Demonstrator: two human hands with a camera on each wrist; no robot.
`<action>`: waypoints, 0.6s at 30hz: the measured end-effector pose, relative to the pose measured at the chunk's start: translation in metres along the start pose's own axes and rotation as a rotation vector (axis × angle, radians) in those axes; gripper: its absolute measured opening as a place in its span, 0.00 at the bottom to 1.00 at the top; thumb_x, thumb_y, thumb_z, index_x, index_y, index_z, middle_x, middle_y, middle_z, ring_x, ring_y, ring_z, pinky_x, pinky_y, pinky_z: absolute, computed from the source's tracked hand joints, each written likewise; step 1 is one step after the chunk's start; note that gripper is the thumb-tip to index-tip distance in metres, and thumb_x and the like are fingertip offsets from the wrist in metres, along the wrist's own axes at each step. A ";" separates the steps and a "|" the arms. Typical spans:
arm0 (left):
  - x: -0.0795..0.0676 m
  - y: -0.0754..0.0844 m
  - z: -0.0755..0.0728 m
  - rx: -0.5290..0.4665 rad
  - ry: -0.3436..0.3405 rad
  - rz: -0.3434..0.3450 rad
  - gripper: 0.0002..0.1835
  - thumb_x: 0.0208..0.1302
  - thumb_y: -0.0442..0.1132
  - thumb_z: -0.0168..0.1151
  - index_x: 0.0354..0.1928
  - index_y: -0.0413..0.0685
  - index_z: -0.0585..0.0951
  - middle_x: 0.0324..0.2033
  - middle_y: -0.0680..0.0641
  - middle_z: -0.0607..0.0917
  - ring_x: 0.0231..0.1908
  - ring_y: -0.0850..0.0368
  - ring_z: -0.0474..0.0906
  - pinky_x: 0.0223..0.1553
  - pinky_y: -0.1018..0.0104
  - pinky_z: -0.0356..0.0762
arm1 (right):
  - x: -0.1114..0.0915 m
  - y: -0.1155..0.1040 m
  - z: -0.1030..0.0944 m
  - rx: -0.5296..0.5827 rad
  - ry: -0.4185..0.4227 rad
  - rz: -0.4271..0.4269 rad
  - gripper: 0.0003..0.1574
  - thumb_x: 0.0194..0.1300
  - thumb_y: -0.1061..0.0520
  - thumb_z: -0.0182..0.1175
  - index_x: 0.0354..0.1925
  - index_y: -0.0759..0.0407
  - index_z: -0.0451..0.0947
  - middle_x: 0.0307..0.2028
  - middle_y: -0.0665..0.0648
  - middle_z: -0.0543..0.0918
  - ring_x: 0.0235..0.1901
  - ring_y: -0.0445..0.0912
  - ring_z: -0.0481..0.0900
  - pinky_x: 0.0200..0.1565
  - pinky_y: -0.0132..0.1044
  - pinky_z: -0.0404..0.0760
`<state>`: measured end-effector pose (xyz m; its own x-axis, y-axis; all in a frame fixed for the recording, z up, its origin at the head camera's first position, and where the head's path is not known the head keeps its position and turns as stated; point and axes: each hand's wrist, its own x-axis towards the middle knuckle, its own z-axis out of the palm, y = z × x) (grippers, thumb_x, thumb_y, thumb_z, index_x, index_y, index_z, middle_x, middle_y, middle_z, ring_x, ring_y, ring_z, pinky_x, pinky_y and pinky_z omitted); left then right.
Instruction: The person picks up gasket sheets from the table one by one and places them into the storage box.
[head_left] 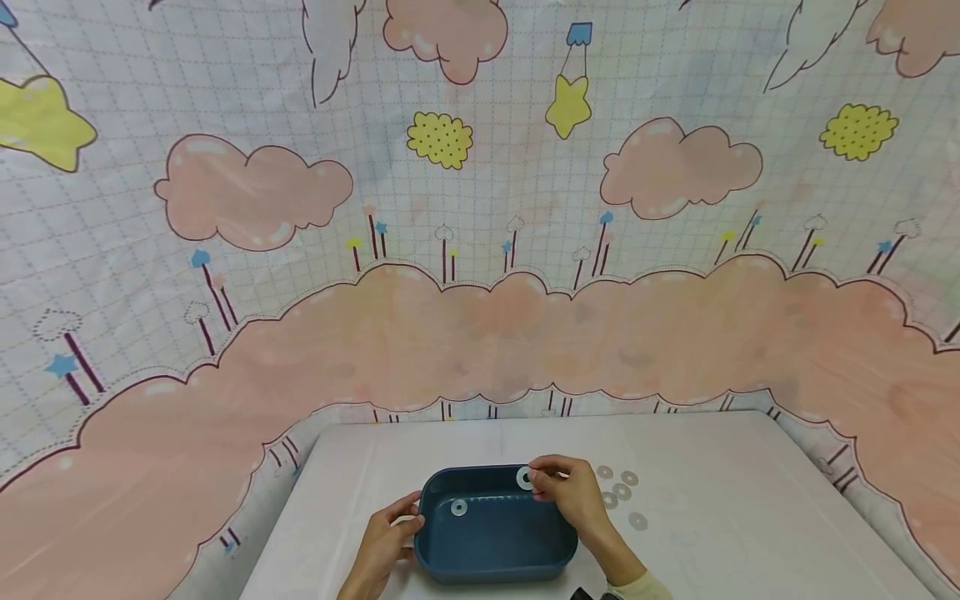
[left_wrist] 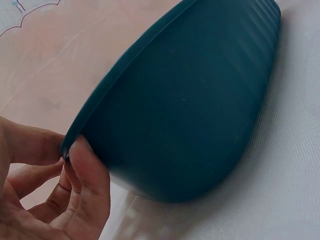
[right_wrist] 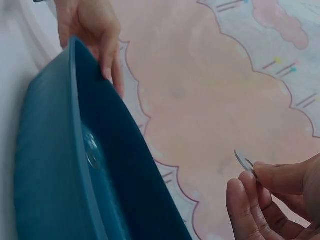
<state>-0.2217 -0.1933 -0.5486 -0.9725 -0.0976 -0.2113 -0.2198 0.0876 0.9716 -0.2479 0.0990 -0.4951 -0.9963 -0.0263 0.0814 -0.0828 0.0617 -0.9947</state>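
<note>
Pinching a pale ring (head_left: 520, 477) by its edge, likely for a light hold, the right hand (head_left: 576, 493) hovers by the far right corner of the tray (head_left: 487, 575). The left hand (head_left: 381, 540) pinches the tray's left rim, seemingly to steady it; a second ring (head_left: 453, 507) lies toward its far left corner, loose rings (head_left: 626, 495) on the table (head_left: 735, 500) off its right edge.

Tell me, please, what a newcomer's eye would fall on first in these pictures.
Probably the pink-clouded backdrop, which fills most of the head view. Below it, the left hand grips the left end of a dark blue tray with one pale ring inside. Near the tray's right end, the right hand pinches another ring, while five more lie farther right on the white table.
</note>
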 end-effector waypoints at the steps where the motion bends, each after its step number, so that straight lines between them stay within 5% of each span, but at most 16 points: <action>1: 0.000 0.000 0.000 0.000 0.000 0.000 0.29 0.63 0.31 0.60 0.67 0.35 0.70 0.46 0.44 0.75 0.34 0.57 0.74 0.26 0.62 0.76 | 0.000 0.001 0.002 0.002 -0.010 -0.003 0.12 0.60 0.65 0.67 0.42 0.72 0.83 0.28 0.58 0.83 0.25 0.44 0.81 0.31 0.36 0.85; 18: -0.002 0.002 0.001 0.001 -0.001 0.011 0.29 0.63 0.31 0.60 0.67 0.35 0.70 0.45 0.45 0.74 0.35 0.56 0.73 0.25 0.62 0.76 | 0.001 0.009 0.036 0.151 -0.179 0.071 0.17 0.61 0.63 0.66 0.46 0.74 0.80 0.28 0.51 0.83 0.27 0.42 0.84 0.34 0.38 0.86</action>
<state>-0.2201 -0.1919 -0.5468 -0.9749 -0.0957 -0.2009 -0.2095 0.0896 0.9737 -0.2491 0.0636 -0.5060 -0.9788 -0.2046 0.0117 0.0048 -0.0796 -0.9968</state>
